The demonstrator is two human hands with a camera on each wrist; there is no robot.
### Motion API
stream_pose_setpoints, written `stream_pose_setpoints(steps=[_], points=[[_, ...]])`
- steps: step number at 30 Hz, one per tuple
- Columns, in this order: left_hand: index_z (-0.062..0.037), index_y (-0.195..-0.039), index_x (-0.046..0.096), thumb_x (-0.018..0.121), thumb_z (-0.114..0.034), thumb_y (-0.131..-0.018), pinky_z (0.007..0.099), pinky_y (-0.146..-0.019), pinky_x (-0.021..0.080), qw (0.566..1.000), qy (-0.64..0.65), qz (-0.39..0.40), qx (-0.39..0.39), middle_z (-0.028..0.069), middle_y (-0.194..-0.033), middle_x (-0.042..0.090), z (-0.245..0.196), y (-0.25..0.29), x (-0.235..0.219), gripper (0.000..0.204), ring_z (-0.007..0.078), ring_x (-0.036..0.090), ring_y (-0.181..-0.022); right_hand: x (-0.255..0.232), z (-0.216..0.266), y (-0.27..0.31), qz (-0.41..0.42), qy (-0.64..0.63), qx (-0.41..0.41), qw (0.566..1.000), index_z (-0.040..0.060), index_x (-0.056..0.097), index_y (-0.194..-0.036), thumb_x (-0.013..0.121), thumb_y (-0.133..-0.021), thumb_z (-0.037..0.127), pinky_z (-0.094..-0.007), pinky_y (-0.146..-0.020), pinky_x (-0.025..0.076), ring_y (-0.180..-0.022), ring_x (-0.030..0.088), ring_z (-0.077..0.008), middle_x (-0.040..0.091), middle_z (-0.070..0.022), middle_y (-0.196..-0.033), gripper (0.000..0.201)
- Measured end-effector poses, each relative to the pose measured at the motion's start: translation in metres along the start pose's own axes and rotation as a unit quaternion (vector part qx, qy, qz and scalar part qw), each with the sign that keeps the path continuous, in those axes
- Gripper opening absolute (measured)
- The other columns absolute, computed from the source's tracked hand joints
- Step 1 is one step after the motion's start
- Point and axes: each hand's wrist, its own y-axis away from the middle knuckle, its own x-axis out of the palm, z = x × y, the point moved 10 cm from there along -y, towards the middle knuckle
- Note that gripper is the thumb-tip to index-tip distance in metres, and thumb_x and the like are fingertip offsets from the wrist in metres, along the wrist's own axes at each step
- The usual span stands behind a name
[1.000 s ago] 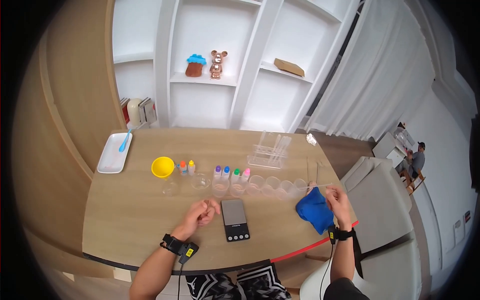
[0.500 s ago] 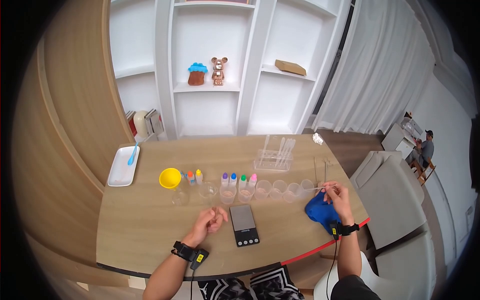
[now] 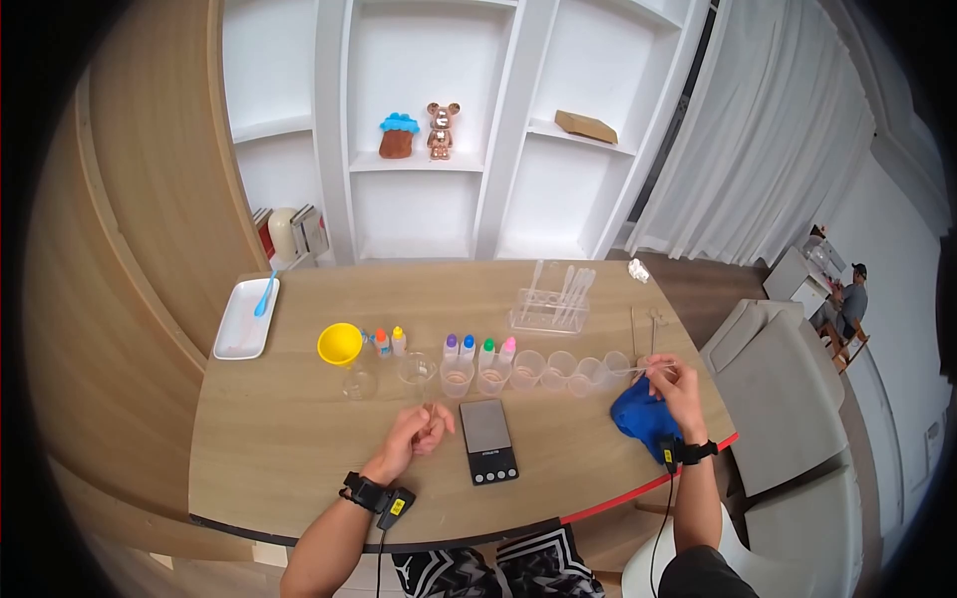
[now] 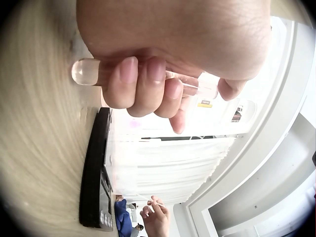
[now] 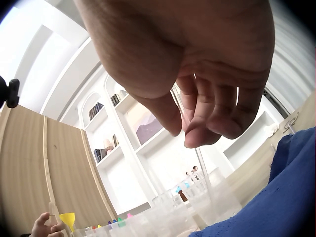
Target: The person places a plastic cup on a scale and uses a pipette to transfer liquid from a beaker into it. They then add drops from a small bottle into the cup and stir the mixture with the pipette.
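Note:
My left hand (image 3: 419,434) rests near the table's front, left of a black kitchen scale (image 3: 485,429). Its fingers curl round a test tube (image 4: 85,72), whose rounded end sticks out past the hand in the left wrist view. At the right, my right hand (image 3: 675,389) pinches a thin clear rod (image 5: 201,160) between thumb and fingers. The rod slants down to the rightmost clear plastic cup (image 3: 616,365), overlapping it in the right wrist view. Below this hand lies a blue cloth (image 3: 638,414).
A row of clear cups (image 3: 526,371) runs across the table, with colour-capped dropper bottles (image 3: 487,352) behind. Further back stands a clear rack (image 3: 548,317) holding tubes and pipettes. On the left are a yellow funnel (image 3: 340,345), a glass beaker (image 3: 417,371) and a white tray (image 3: 237,337).
The head view has shifted a little. My right hand has come closer to the rightmost cup along the rod. The left hand keeps its grip on the test tube beside the scale.

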Motion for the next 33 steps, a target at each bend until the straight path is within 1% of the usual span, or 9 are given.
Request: stream_pose_setpoints(steps=[5, 11, 14, 17, 20, 23, 29, 32, 33], points=[[0.0002, -0.099, 0.061, 0.048, -0.061, -0.102, 0.0238, -0.05, 0.02, 1.0, 0.002, 0.002, -0.003, -0.0061, -0.065, 0.037, -0.001, 0.0, 0.0, 0.063, 0.0043, 0.031, -0.055, 0.015, -0.005, -0.011, 0.021, 0.027, 0.013, 0.999, -0.001, 0.071, -0.111, 0.066, -0.103, 0.013, -0.0224, -0.059, 0.044, -0.064, 0.057, -0.0055, 0.065, 0.0012, -0.076, 0.017], [0.0007, -0.099, 0.061, 0.047, -0.061, -0.102, 0.0236, -0.05, 0.021, 1.0, 0.001, -0.002, 0.001, -0.006, -0.065, 0.037, -0.001, 0.0, -0.001, 0.063, 0.0041, 0.031, -0.055, 0.009, 0.003, -0.025, -0.014, 0.036, -0.049, 0.998, -0.0007, 0.075, -0.101, 0.061, -0.107, 0.021, -0.0255, -0.06, 0.042, -0.065, 0.052, -0.0062, 0.058, 0.0026, -0.072, 0.026], [0.0011, -0.099, 0.061, 0.048, -0.061, -0.102, 0.0237, -0.05, 0.021, 1.0, -0.004, 0.001, 0.009, -0.006, -0.065, 0.037, 0.0, 0.0, -0.002, 0.063, 0.0041, 0.031, -0.054, -0.003, 0.027, -0.024, -0.059, 0.116, -0.109, 0.986, -0.0021, 0.071, -0.096, 0.058, -0.109, 0.022, -0.0283, -0.068, 0.044, -0.074, 0.055, -0.0104, 0.061, -0.0015, -0.079, 0.031], [0.0012, -0.098, 0.061, 0.048, -0.061, -0.103, 0.0238, -0.05, 0.02, 1.0, -0.004, 0.005, 0.009, -0.0059, -0.065, 0.037, 0.001, -0.001, -0.002, 0.064, 0.004, 0.031, -0.054, -0.008, 0.075, -0.017, -0.103, 0.087, -0.247, 0.96, -0.0029, 0.065, -0.09, 0.053, -0.111, 0.023, -0.0315, -0.078, 0.045, -0.084, 0.056, -0.016, 0.062, -0.0059, -0.088, 0.035], [0.001, -0.098, 0.061, 0.048, -0.06, -0.103, 0.0238, -0.05, 0.02, 1.0, 0.001, 0.008, 0.007, -0.0059, -0.065, 0.037, 0.001, -0.001, -0.002, 0.063, 0.0039, 0.031, -0.054, -0.007, 0.095, -0.02, -0.092, 0.067, -0.243, 0.963, -0.0027, 0.061, -0.085, 0.051, -0.112, 0.022, -0.0326, -0.082, 0.045, -0.088, 0.057, -0.0194, 0.063, -0.0089, -0.092, 0.037], [0.0007, -0.099, 0.061, 0.048, -0.06, -0.103, 0.0238, -0.05, 0.02, 1.0, 0.005, 0.009, 0.004, -0.0059, -0.066, 0.037, -0.001, 0.0, 0.001, 0.062, 0.0039, 0.031, -0.055, -0.001, 0.101, -0.025, -0.067, 0.078, -0.257, 0.961, -0.0025, 0.063, -0.087, 0.052, -0.111, 0.021, -0.0333, -0.08, 0.045, -0.086, 0.056, -0.0196, 0.063, -0.0087, -0.092, 0.035], [-0.0003, -0.099, 0.062, 0.049, -0.056, -0.103, 0.0239, -0.05, 0.02, 1.0, 0.004, 0.006, 0.003, -0.0062, -0.066, 0.036, -0.006, 0.002, 0.002, 0.058, 0.004, 0.03, -0.056, 0.004, 0.12, -0.017, -0.091, 0.215, -0.28, 0.931, -0.0016, 0.07, -0.095, 0.058, -0.108, 0.017, -0.0303, -0.073, 0.042, -0.081, 0.054, -0.0147, 0.063, -0.0066, -0.09, 0.025], [-0.0008, -0.099, 0.062, 0.049, -0.053, -0.104, 0.0242, -0.051, 0.021, 1.0, 0.002, 0.012, 0.001, -0.0066, -0.067, 0.035, -0.006, 0.002, 0.004, 0.054, 0.0042, 0.03, -0.056, -0.004, 0.11, -0.023, -0.068, 0.099, -0.216, 0.969, -0.003, 0.071, -0.094, 0.063, -0.104, 0.01, -0.027, -0.069, 0.043, -0.077, 0.055, -0.0111, 0.064, -0.0051, -0.089, 0.018], [-0.0009, -0.1, 0.062, 0.049, -0.052, -0.104, 0.0243, -0.052, 0.021, 1.0, 0.001, 0.013, -0.001, -0.0067, -0.067, 0.035, -0.005, 0.003, 0.004, 0.053, 0.0043, 0.03, -0.057, 0.0, 0.117, -0.02, -0.059, 0.042, -0.221, 0.973, -0.0034, 0.071, -0.094, 0.064, -0.103, 0.008, -0.0264, -0.068, 0.045, -0.076, 0.056, -0.0108, 0.065, -0.005, -0.09, 0.016]])
